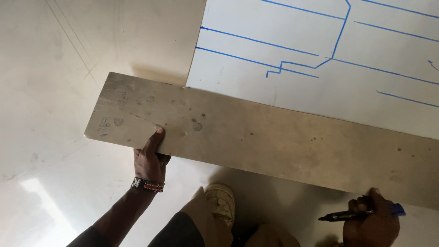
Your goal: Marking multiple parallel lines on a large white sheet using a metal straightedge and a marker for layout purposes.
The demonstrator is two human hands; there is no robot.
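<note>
A long, stained grey-brown board (274, 137) lies slanted across the view, over the lower edge of a white sheet (366, 82) marked with blue lines. My left hand (151, 158) grips the board's near edge close to its left end, thumb on top. A beaded band circles that wrist. My right hand (370, 224) sits at the board's near edge on the right, thumb touching it, and holds a marker pen (347, 214) with a black body and a blue cap end, tip pointing left.
The glossy pale floor (55, 91) spreads to the left and below. My knee and a worn beige shoe (220, 203) rest on the floor under the board's near edge, between my arms.
</note>
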